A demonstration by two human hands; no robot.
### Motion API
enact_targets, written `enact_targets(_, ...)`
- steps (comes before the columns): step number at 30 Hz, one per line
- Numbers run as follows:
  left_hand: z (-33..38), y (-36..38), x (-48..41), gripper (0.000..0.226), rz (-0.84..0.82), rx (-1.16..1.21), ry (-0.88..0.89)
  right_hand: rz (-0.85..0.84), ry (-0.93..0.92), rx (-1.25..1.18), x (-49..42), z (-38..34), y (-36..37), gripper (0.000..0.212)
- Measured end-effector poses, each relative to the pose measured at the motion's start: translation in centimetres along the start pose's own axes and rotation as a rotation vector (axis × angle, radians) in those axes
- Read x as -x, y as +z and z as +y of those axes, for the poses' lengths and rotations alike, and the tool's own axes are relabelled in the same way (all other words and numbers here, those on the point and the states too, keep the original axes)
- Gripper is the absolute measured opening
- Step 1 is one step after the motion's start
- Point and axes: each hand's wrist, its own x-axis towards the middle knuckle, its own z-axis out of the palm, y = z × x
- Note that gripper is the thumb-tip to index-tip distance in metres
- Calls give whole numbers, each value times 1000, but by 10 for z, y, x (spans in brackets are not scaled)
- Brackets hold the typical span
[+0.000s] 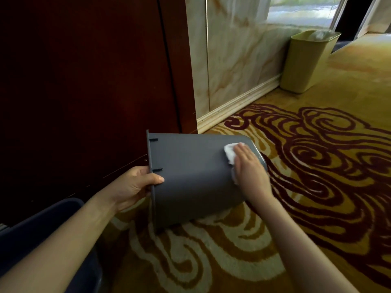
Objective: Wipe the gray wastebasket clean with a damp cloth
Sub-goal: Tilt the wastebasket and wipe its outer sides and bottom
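Note:
The gray wastebasket (190, 176) lies tipped on its side above the carpet, rim to the left, bottom to the right. My left hand (135, 187) grips its rim, thumb on the outer wall and fingers hidden inside. My right hand (249, 172) lies flat on the outer wall near the bottom end and presses a white damp cloth (229, 153) against it. Most of the cloth is covered by my palm; only its upper left corner shows.
A dark wooden cabinet (84, 81) stands to the left, close behind the basket. A dark blue container (53, 225) sits at the lower left under my left arm. A yellow-green bin (306, 62) stands by the marble wall (239, 60). Patterned carpet (317, 166) covers the floor.

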Motion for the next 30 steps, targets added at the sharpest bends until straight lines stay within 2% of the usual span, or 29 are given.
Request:
enact_targets(2,4,5,0,38,-43,15,-8,-15,87,67,-2,28,-5,50)
enact_targets(4,9,9,-1,41,-56,7,-11,-28,249,5,-2,46,-11,45)
enact_targets(6,13,12,1,45,-42,-19,-17,73,328,-57,1,56,-19,37)
enact_targets(8,18,13,4,48,-47,-69,-21,201,358,-183,7,50,-25,39)
enact_targets(10,22,13,6,47,-69,-133,-17,303,216,-215,9,18,-35,38)
enact_targets(12,27,16,5,46,-93,-194,-13,299,-48,-271,4,-27,-35,37)
enact_targets(14,30,19,4,44,-110,-214,-17,135,-299,-82,-1,-68,-27,40)
enact_targets(16,31,22,3,46,-95,-209,-23,-3,-333,75,-2,-82,-9,50)
enact_targets(19,31,19,4,50,-66,-213,-15,71,-186,-56,0,-60,-4,56)
enact_targets(26,32,13,6,47,-119,-290,2,61,196,-151,10,37,-5,48)
enact_targets(30,34,7,6,42,-188,-336,-7,125,529,-425,19,62,-21,33)
